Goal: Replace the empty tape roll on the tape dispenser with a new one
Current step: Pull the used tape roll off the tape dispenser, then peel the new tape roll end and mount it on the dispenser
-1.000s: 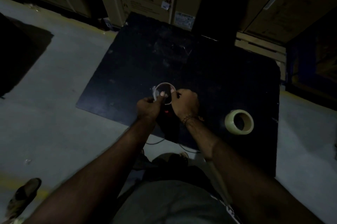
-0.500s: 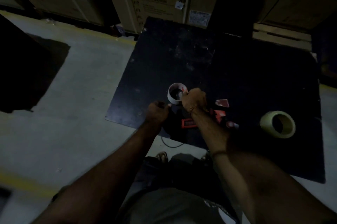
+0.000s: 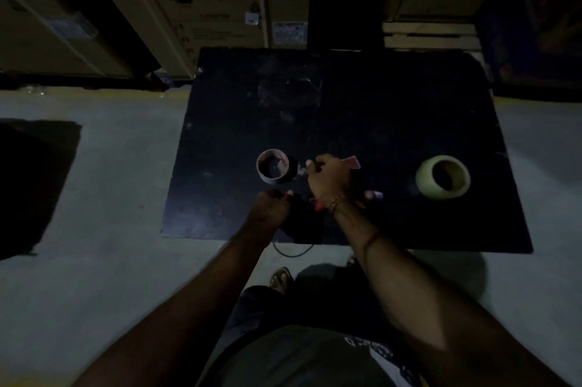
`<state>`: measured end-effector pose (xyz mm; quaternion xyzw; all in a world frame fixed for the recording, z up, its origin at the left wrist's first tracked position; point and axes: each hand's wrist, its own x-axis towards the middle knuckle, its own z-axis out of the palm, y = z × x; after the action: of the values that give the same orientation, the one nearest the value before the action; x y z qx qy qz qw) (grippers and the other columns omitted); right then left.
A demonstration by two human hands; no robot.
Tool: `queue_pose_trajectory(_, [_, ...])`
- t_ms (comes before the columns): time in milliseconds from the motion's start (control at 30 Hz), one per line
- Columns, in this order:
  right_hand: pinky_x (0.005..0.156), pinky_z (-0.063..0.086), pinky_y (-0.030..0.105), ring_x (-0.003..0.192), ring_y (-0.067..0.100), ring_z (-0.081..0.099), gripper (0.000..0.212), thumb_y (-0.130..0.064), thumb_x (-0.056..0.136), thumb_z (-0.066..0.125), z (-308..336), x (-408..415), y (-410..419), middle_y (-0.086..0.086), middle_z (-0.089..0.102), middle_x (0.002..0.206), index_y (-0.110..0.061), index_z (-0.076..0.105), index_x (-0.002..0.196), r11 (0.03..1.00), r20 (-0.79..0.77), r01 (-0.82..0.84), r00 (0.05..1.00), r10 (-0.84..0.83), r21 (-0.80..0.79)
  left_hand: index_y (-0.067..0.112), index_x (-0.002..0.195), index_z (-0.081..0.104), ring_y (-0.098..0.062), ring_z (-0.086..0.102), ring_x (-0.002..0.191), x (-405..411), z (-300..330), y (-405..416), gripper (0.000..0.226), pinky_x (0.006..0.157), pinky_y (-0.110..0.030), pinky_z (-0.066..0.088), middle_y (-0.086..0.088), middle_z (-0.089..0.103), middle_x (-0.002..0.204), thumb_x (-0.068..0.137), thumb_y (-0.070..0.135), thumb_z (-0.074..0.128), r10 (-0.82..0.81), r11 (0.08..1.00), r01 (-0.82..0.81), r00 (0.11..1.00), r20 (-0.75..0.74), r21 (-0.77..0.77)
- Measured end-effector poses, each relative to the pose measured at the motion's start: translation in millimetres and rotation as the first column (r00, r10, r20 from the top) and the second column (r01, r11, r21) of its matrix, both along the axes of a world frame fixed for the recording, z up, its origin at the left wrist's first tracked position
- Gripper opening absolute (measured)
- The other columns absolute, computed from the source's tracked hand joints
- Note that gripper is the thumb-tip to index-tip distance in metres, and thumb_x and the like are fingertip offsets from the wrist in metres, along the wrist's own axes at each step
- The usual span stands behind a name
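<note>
The empty tape core (image 3: 273, 170), a thin pale ring, lies on the black board (image 3: 362, 109) just left of my right hand (image 3: 329, 178), with a small gap between them. My right hand is curled over the tape dispenser (image 3: 373, 195), of which only red and pale bits show around the hand. My left hand (image 3: 272, 207) is a closed fist on the dispenser's dark near end. The new tape roll (image 3: 442, 177), thick and yellowish, lies on the board to the right, apart from both hands.
The board lies on a grey concrete floor (image 3: 110, 197). Large cardboard appliance boxes (image 3: 201, 8) and a wooden pallet (image 3: 431, 35) stand along its far side. A thin cable (image 3: 293, 252) loops at the near edge, by my sandalled foot (image 3: 280, 279).
Both hands held the empty core a second ago. It now lies on the board, free of my right hand. My left hand dropped lower onto the dispenser's end. The camera shifted.
</note>
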<state>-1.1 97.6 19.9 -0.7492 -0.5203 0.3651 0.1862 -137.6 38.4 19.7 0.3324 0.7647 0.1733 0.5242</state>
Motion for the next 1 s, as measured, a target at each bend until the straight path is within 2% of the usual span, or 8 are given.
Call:
queue_pose_trajectory(100, [0.091, 0.058, 0.033, 0.111, 0.032, 0.072, 0.037, -0.039, 0.1, 0.065, 10.9, 33.2, -12.6, 0.014, 0.076, 0.122, -0.014, 0.074, 0.126, 0.996, 0.007, 0.037, 0.999, -0.038, 0.078, 0.013, 0.083, 0.066, -0.016, 0.056, 0.059, 25.2, 10.5, 4.2, 0.035, 0.056, -0.026, 0.043, -0.004, 0.06, 0.07, 0.104, 0.04, 0.058, -0.061, 0.998, 0.061, 0.998, 0.011, -0.019])
queue_pose_trajectory(167, [0.084, 0.059, 0.031, 0.106, 0.029, 0.075, 0.027, -0.035, 0.101, 0.064, 16.3, 62.6, -21.5, 0.009, 0.079, 0.116, -0.019, 0.077, 0.118, 0.992, 0.01, 0.061, 0.998, -0.063, 0.109, 0.013, 0.085, 0.065, -0.016, 0.053, 0.056, 43.0, 16.5, 4.0, 0.033, 0.051, -0.023, 0.039, -0.005, 0.06, 0.071, 0.105, 0.038, 0.058, -0.072, 0.997, 0.072, 0.997, 0.026, -0.013])
queue_pose_trajectory(333, [0.088, 0.06, 0.037, 0.107, 0.035, 0.074, 0.031, -0.032, 0.102, 0.062, 22.1, 152.1, -34.9, 0.015, 0.079, 0.116, -0.011, 0.074, 0.123, 0.968, 0.119, 0.184, 0.971, -0.206, 0.169, 0.003, 0.115, 0.074, -0.034, 0.073, 0.099, 86.0, 26.7, 2.4, 0.038, 0.083, -0.044, 0.059, -0.02, 0.075, 0.111, 0.105, 0.036, 0.059, -0.03, 1.0, 0.03, 0.997, 0.077, -0.004])
queue_pose_trajectory(433, [0.089, 0.061, 0.046, 0.106, 0.041, 0.07, 0.033, -0.03, 0.099, 0.063, 19.6, 209.9, -43.7, 0.018, 0.068, 0.128, -0.01, 0.072, 0.124, 0.968, 0.289, 0.198, 0.928, -0.236, 0.156, -0.001, 0.117, 0.073, -0.034, 0.071, 0.099, 105.8, 26.9, 0.9, 0.043, 0.08, -0.041, 0.052, -0.028, 0.073, 0.12, 0.105, 0.037, 0.059, 0.009, 1.0, -0.008, 0.993, 0.117, -0.014])
queue_pose_trajectory(600, [0.088, 0.058, 0.046, 0.113, 0.043, 0.067, 0.053, -0.031, 0.091, 0.077, 9.7, 276.4, -47.4, 0.014, 0.049, 0.144, -0.012, 0.062, 0.138, 0.997, 0.467, 0.009, 0.884, 0.027, -0.076, 0.005, 0.12, 0.071, -0.041, 0.07, 0.113, 132.4, 26.1, -3.6, 0.037, 0.097, -0.053, 0.057, -0.025, 0.072, 0.125, 0.106, 0.037, 0.058, 0.054, 0.997, -0.046, 0.99, 0.132, -0.068])
queue_pose_trajectory(800, [0.089, 0.06, 0.043, 0.115, 0.037, 0.071, 0.028, -0.017, 0.095, 0.07, 9.2, 290.0, -34.1, 0.013, 0.071, 0.129, -0.013, 0.072, 0.123, 0.949, 0.509, -0.252, 0.801, 0.314, -0.189, 0.013, 0.113, 0.06, -0.042, 0.068, 0.121, 163.0, 32.7, -6.1, 0.019, 0.103, -0.054, 0.054, -0.025, 0.069, 0.131, 0.108, 0.031, 0.053, 0.038, 0.998, -0.03, 0.99, 0.139, -0.057])
queue_pose_trajectory(933, [0.084, 0.061, 0.043, 0.108, 0.038, 0.073, 0.024, -0.004, 0.092, 0.064, 10.9, 287.8, -33.4, 0.015, 0.075, 0.117, -0.009, 0.074, 0.113, 0.969, 0.51, -0.229, 0.826, 0.241, -0.087, 0.013, 0.122, 0.066, -0.028, 0.066, 0.095, 176.9, 39.2, -5.0, 0.025, 0.078, -0.038, 0.052, -0.012, 0.07, 0.107, 0.108, 0.03, 0.054, 0.075, 0.996, -0.061, 0.97, 0.23, -0.066])
queue_pose_trajectory(1000, [0.085, 0.061, 0.042, 0.106, 0.038, 0.072, 0.023, -0.005, 0.096, 0.059, 11.2, 284.2, -36.7, 0.017, 0.074, 0.117, -0.003, 0.075, 0.113, 0.977, 0.457, -0.211, 0.872, 0.176, 0.027, 0.012, 0.121, 0.068, -0.026, 0.065, 0.095, 181.6, 40.5, -3.0, 0.027, 0.073, -0.034, 0.048, -0.01, 0.07, 0.107, 0.107, 0.032, 0.056, 0.069, 0.997, -0.056, 0.964, 0.255, -0.059])
